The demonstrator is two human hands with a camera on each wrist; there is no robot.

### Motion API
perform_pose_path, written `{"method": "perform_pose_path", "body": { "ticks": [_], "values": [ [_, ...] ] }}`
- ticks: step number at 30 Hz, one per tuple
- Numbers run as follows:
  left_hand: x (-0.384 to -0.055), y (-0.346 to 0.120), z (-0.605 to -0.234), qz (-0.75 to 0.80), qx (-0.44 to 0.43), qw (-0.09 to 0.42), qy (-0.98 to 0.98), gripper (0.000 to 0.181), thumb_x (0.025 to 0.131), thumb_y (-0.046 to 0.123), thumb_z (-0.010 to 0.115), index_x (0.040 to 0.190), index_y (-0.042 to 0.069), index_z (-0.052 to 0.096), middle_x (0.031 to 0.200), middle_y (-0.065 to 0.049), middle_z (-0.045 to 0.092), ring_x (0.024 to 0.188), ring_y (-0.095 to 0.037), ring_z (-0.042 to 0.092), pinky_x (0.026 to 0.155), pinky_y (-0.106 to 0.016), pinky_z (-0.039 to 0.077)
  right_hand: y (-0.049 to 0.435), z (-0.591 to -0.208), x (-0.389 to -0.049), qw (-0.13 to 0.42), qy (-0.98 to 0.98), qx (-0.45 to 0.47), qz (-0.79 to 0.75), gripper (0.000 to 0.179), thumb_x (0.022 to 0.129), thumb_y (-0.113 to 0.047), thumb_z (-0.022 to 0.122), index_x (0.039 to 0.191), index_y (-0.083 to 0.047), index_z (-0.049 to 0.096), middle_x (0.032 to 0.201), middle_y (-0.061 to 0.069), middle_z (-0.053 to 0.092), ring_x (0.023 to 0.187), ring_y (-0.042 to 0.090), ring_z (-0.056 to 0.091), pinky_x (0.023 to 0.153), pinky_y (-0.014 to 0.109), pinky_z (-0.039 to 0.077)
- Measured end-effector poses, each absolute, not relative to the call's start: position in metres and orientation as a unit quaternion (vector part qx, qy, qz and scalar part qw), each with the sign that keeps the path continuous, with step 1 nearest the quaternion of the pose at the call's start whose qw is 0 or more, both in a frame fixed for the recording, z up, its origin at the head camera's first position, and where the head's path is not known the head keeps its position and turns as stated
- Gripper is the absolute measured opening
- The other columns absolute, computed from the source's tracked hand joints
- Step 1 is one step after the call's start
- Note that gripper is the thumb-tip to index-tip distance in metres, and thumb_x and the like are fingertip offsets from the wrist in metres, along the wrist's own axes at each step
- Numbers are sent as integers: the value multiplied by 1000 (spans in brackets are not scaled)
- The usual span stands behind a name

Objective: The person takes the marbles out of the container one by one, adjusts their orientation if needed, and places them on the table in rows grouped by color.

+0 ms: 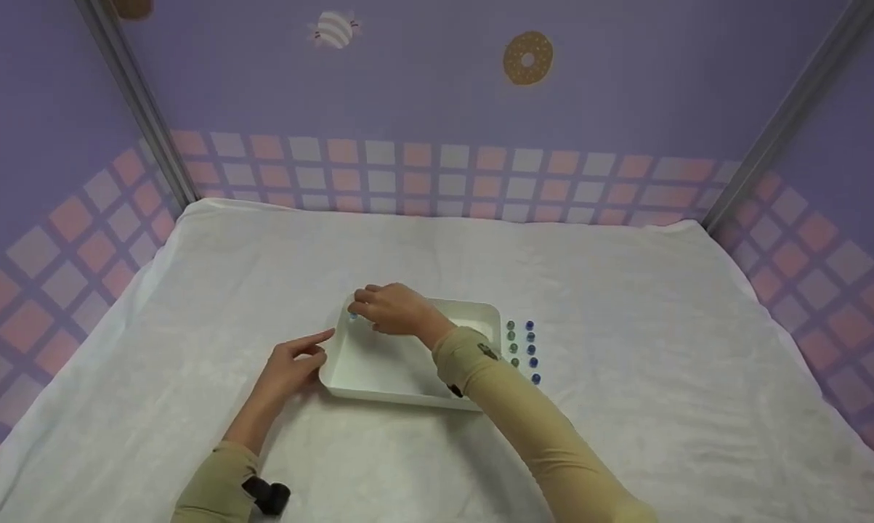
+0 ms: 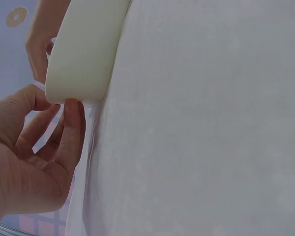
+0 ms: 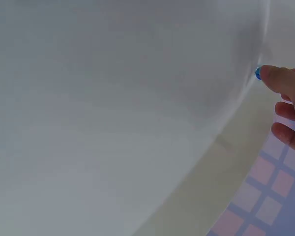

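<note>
A shallow white tray [image 1: 400, 397] lies on the white cloth. Over its far left corner, my right hand [image 1: 395, 310] pinches a small blue glass marble [image 3: 258, 73] between thumb and fingers, close to where the floor meets the wall. The other fingers of that hand are bent beside it. My left hand [image 1: 291, 367] is at the tray's left side; in the left wrist view its fingertips [image 2: 73, 105] touch the outside of the wall near a rounded corner. The tray's right part is partly hidden by my right forearm.
Right of the tray, a column of green glass marbles [image 1: 513, 349] stands beside a column of blue glass marbles [image 1: 531, 349], several in each. The white cloth [image 1: 625, 363] reaches back to purple walls [image 1: 437, 94] with checked borders and grey corner posts [image 1: 785, 116].
</note>
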State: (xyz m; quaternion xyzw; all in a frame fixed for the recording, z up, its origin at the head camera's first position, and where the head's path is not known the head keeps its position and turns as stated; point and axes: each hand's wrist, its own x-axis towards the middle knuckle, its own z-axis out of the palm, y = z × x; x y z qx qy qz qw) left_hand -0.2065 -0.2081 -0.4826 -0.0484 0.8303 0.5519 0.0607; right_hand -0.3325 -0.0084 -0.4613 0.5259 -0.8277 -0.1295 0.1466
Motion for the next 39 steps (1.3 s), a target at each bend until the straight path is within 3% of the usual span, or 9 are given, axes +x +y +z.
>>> {"method": "perform_pose_path", "body": {
  "ticks": [6,11,20,29,39],
  "values": [
    [-205,-207,-482,553,-45,63,830,46,97,11,51,143,15,54,118,-17,59,80,-13,54,66,-26,48,-11,-474,-331,93,-867,483,-81,34,98,-14,58,132,-17,58,125,2,65,94,18,68,74,31,58],
    [-205,-206,-481,556,-42,62,827,46,98,12,51,143,16,55,118,-16,58,78,-13,53,66,-26,47,-11,-478,-331,61,-891,448,-24,36,98,-14,59,133,-19,57,125,1,65,81,20,67,76,33,58],
    [-204,-209,-481,570,-43,67,818,45,98,11,51,144,14,54,116,-15,58,73,-13,52,65,-27,48,-15,-477,-329,58,-894,444,-25,32,98,-15,58,129,-23,62,112,-1,69,80,16,66,76,31,57],
    [-204,-209,-483,566,-48,63,821,46,98,11,51,144,15,54,113,-12,58,73,-13,53,65,-27,48,-15,-481,-332,60,-900,431,-17,34,95,-16,61,128,-23,61,114,-4,68,79,16,63,77,31,55],
    [-205,-209,-482,558,-50,60,826,45,98,11,51,143,15,55,114,-13,58,74,-13,51,65,-27,47,-12,-486,-335,75,-900,429,-6,16,96,-20,63,111,-18,65,104,-2,69,82,15,63,77,31,55]
  ]
}}
